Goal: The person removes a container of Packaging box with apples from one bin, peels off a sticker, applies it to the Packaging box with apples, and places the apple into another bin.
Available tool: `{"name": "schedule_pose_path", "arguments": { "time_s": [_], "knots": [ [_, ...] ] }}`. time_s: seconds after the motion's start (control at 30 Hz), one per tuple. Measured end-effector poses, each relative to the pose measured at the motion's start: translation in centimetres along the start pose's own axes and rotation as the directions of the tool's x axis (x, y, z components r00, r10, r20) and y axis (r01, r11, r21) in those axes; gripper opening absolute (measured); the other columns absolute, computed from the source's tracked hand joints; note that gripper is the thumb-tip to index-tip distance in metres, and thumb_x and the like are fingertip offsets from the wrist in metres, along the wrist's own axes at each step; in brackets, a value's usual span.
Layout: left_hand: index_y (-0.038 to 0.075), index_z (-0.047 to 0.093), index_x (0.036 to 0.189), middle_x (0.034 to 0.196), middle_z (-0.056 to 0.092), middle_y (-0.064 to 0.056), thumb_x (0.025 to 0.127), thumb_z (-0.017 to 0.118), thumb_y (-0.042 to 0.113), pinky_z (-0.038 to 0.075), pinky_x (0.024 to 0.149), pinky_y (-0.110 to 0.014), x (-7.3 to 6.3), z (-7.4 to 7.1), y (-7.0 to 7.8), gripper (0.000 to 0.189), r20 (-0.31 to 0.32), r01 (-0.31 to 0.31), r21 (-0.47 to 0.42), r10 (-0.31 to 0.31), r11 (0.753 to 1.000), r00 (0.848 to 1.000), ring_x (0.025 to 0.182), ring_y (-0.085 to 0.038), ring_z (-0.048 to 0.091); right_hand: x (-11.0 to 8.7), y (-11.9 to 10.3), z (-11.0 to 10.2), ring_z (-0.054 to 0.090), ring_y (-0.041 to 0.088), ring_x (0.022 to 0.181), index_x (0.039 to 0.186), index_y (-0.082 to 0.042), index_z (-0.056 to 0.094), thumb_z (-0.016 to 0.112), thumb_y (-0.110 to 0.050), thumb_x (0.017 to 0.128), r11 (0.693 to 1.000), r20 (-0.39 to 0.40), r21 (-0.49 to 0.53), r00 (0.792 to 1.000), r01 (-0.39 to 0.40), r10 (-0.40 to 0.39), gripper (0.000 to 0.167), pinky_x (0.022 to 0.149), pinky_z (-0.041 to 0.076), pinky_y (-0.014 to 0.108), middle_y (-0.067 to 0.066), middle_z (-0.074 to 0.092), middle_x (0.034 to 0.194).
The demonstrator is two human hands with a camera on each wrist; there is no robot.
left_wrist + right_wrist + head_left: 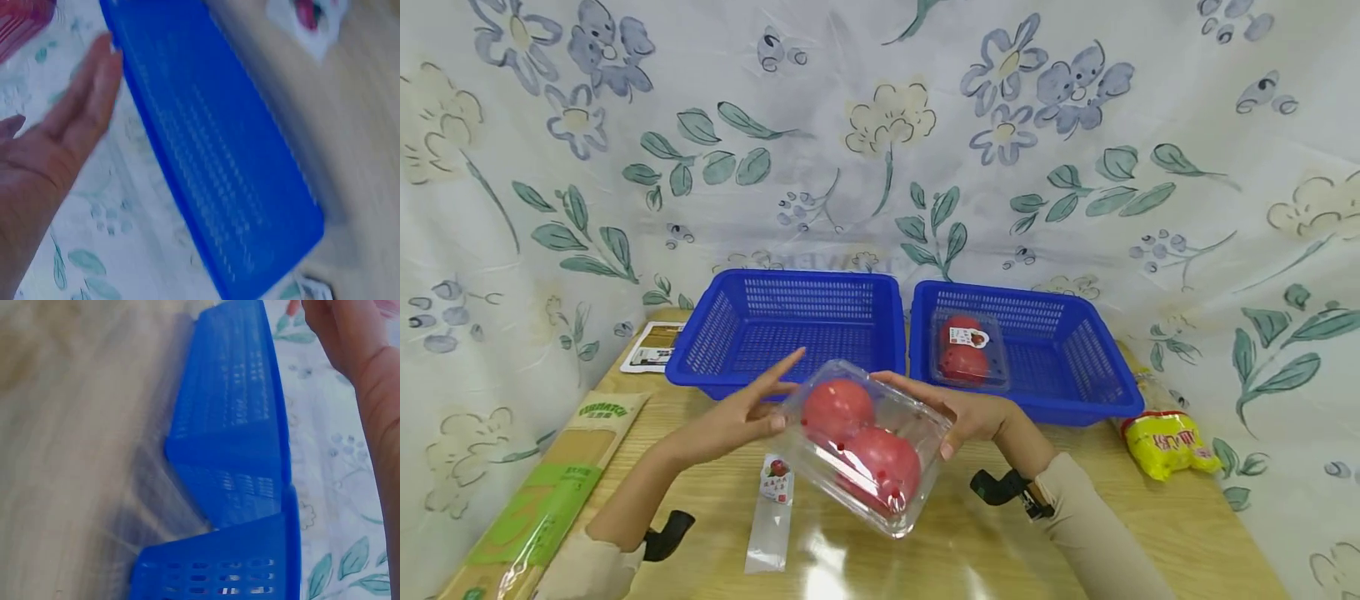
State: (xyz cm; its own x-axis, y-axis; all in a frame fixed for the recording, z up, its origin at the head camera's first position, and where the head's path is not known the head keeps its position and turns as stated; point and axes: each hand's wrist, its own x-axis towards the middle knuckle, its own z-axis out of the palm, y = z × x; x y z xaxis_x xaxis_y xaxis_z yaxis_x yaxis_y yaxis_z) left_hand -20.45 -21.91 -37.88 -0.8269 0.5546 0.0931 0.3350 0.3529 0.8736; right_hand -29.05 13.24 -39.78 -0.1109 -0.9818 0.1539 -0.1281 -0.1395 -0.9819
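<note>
While the right hand (976,412) grips its upper right end, the clear plastic box (863,446) is positioned above the table (992,542), tilted, in front of the two baskets. Two round red fruits (838,408) lie inside the box, side by side. The right fingers are bent over the far edge, with the thumb at the near side. At the opposite end, the left hand (737,429) has its fingers extended, unwrapped, beside the box; firm contact there cannot be confirmed. Below and left of the box, a printed label (777,482) lies on a translucent strip on the table. Behind the hands stand the left blue basket (808,281) and, just beside it, the right blue basket (1030,315). A second clear box (992,354), labelled and containing red fruits, sits in the right blue basket's left end. A long green-printed packet (546,500) lies at far left; a yellow bag (1168,446) lies at far right. A floral curtain (820,167) forms the background.
</note>
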Motion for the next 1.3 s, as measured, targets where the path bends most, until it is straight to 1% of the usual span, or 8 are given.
{"name": "schedule_pose_path", "arguments": {
  "time_s": [0.17, 0.33, 0.63, 0.77, 0.87, 1.0, 1.13, 1.3],
  "knots": [
    [0.038, 0.001, 0.160, 0.166, 0.000, -0.018, 0.084, 0.074, 0.052, 0.033, 0.100, -0.076, -0.6, 3.2, 0.2, 0.106, 0.127, 0.007, -0.096, 0.006, 0.995, 0.992, 0.143, -0.060, 0.015, -0.7, 0.5, 1.1, 0.022, 0.035, 0.148, 0.157, -0.004, -0.006, 0.073, -0.051, 0.085, 0.999, 0.076, -0.037, 0.997, 0.010, -0.007, 0.117, 0.115, 0.032, 0.053, 0.013, 0.003, 0.166],
    [0.040, 0.001, 0.159, 0.165, 0.004, -0.018, 0.074, 0.089, 0.023, 0.041, 0.103, -0.059, -1.0, 5.6, -0.2, 0.123, 0.099, 0.048, -0.176, -0.031, 0.983, 0.995, 0.141, -0.051, 0.029, -2.0, 1.2, 1.8, 0.027, 0.049, 0.143, 0.157, -0.004, -0.003, 0.073, -0.041, 0.089, 0.999, 0.055, 0.039, 0.998, -0.025, 0.023, 0.108, 0.112, 0.036, 0.054, 0.024, 0.005, 0.163],
    [0.035, 0.002, 0.160, 0.163, 0.010, -0.021, 0.071, 0.088, 0.009, 0.045, 0.099, -0.026, -2.1, 8.6, -1.1, 0.126, 0.012, 0.032, -0.225, -0.030, 0.974, 0.999, 0.137, -0.049, 0.036, -5.1, 2.2, 5.5, 0.053, 0.031, 0.132, 0.161, -0.019, 0.003, 0.067, -0.016, 0.095, 0.971, -0.244, 0.236, 0.965, -0.037, 0.096, 0.093, 0.102, 0.048, 0.046, 0.030, 0.037, 0.152],
    [0.036, 0.004, 0.159, 0.162, 0.012, -0.026, 0.071, 0.088, 0.011, 0.047, 0.100, -0.050, -2.4, 9.6, -1.6, 0.124, -0.073, 0.063, -0.194, -0.079, 0.979, 0.994, 0.139, -0.054, 0.030, -5.7, 2.7, 8.4, 0.064, 0.025, 0.119, 0.161, -0.027, 0.003, 0.053, -0.003, 0.101, 0.940, -0.454, 0.341, 0.879, 0.019, 0.147, 0.082, 0.098, 0.051, 0.043, 0.024, 0.053, 0.140],
    [0.038, 0.005, 0.159, 0.155, 0.021, -0.034, 0.072, 0.088, 0.014, 0.049, 0.094, -0.061, -2.4, 10.5, -1.8, 0.123, -0.134, 0.115, -0.180, -0.140, 0.977, 0.981, 0.135, -0.057, 0.036, -5.6, 2.9, 10.4, 0.065, 0.022, 0.115, 0.161, -0.030, 0.003, 0.046, -0.013, 0.106, 0.953, -0.604, 0.302, 0.766, -0.036, 0.220, 0.072, 0.098, 0.051, 0.043, 0.018, 0.058, 0.134],
    [0.044, 0.005, 0.157, 0.152, 0.026, -0.035, 0.071, 0.090, 0.016, 0.051, 0.091, -0.061, -2.2, 11.9, -1.9, 0.125, -0.192, 0.171, -0.179, -0.205, 0.969, 0.960, 0.130, -0.055, 0.043, -4.9, 3.0, 12.4, 0.052, 0.037, 0.129, 0.161, -0.030, -0.001, 0.037, -0.027, 0.109, 0.963, -0.720, 0.193, 0.640, -0.189, 0.270, 0.064, 0.106, 0.044, 0.050, 0.033, 0.039, 0.147],
    [0.041, 0.005, 0.158, 0.157, 0.022, -0.033, 0.069, 0.091, 0.019, 0.055, 0.088, -0.052, -1.9, 13.2, -1.9, 0.126, -0.236, 0.194, -0.181, -0.234, 0.964, 0.943, 0.128, -0.051, 0.047, -4.3, 3.0, 13.5, 0.022, 0.050, 0.145, 0.160, -0.031, -0.006, 0.033, -0.032, 0.110, 0.948, -0.767, 0.117, 0.580, -0.296, 0.276, 0.064, 0.113, 0.026, 0.061, 0.028, 0.002, 0.162],
    [0.030, 0.004, 0.160, 0.155, 0.028, -0.034, 0.068, 0.092, 0.021, 0.055, 0.088, -0.041, -1.6, 14.6, -2.0, 0.128, -0.274, 0.219, -0.158, -0.256, 0.963, 0.927, 0.125, -0.042, 0.054, -4.1, 3.7, 14.3, 0.015, 0.047, 0.148, 0.159, -0.021, -0.014, 0.063, -0.036, 0.097, 0.916, -0.801, 0.033, 0.538, -0.400, 0.264, 0.100, 0.116, 0.019, 0.061, 0.027, 0.006, 0.163]
  ]
}}
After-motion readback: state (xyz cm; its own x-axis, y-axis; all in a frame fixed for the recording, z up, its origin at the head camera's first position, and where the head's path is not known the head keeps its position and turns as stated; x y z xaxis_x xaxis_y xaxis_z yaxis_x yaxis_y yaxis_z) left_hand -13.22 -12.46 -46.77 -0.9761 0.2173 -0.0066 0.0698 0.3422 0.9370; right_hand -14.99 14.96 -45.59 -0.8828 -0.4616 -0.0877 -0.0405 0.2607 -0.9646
